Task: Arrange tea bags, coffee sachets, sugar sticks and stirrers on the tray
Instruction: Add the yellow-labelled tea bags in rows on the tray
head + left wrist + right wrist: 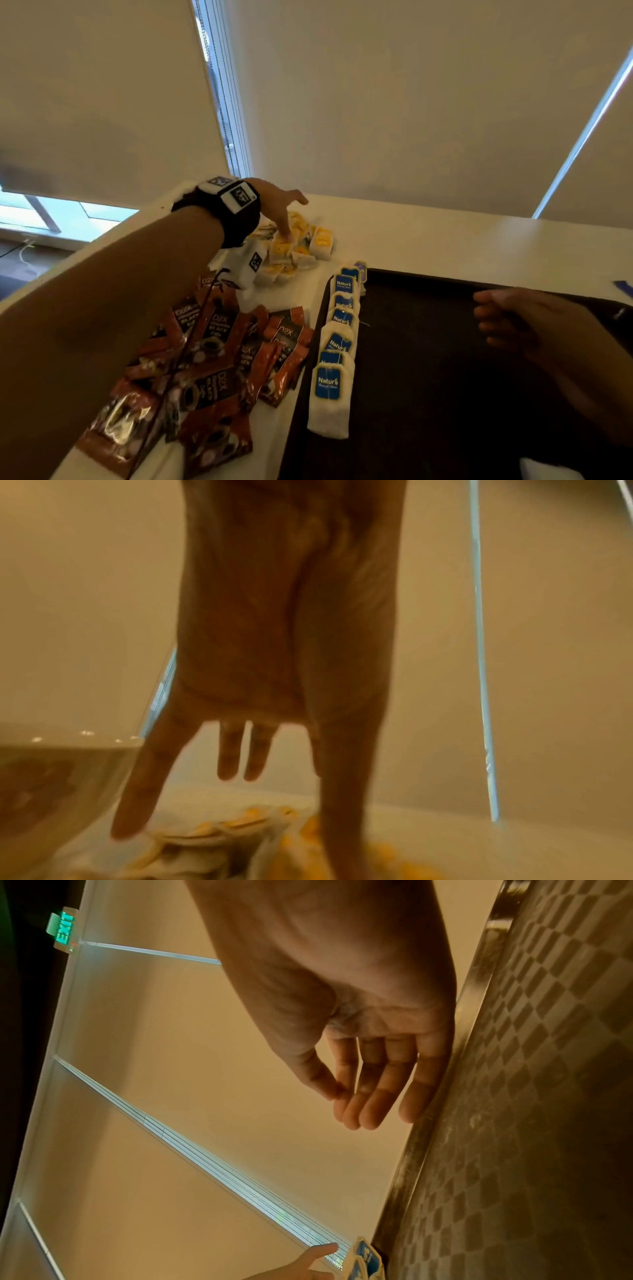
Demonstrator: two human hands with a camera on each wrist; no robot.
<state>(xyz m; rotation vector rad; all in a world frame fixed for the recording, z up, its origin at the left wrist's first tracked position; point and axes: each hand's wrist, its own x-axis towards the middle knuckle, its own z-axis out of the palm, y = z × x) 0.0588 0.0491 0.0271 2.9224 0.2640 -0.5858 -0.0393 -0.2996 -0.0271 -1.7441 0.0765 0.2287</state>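
A dark tray (445,394) lies on the white table, with a row of blue-labelled tea bags (337,346) overlapping along its left edge. Left of it lies a heap of brown coffee sachets (212,349). Farther back is a pile of yellow-labelled tea bags (301,246). My left hand (287,222) reaches onto that pile with straight fingers, one fingertip touching a yellow bag; in the left wrist view the left hand (236,791) hangs over the yellow tea bags (212,834). My right hand (486,318) hovers over the tray, fingers loosely curled and holding nothing. In the right wrist view the right hand (352,1104) lies beside the tray rim (441,1123).
Window blinds (411,102) close off the wall behind the table. The table's left edge (85,246) runs diagonally under my left forearm. A small blue item (622,287) sits past the tray's far right corner. A white object (544,469) shows at the tray's near right.
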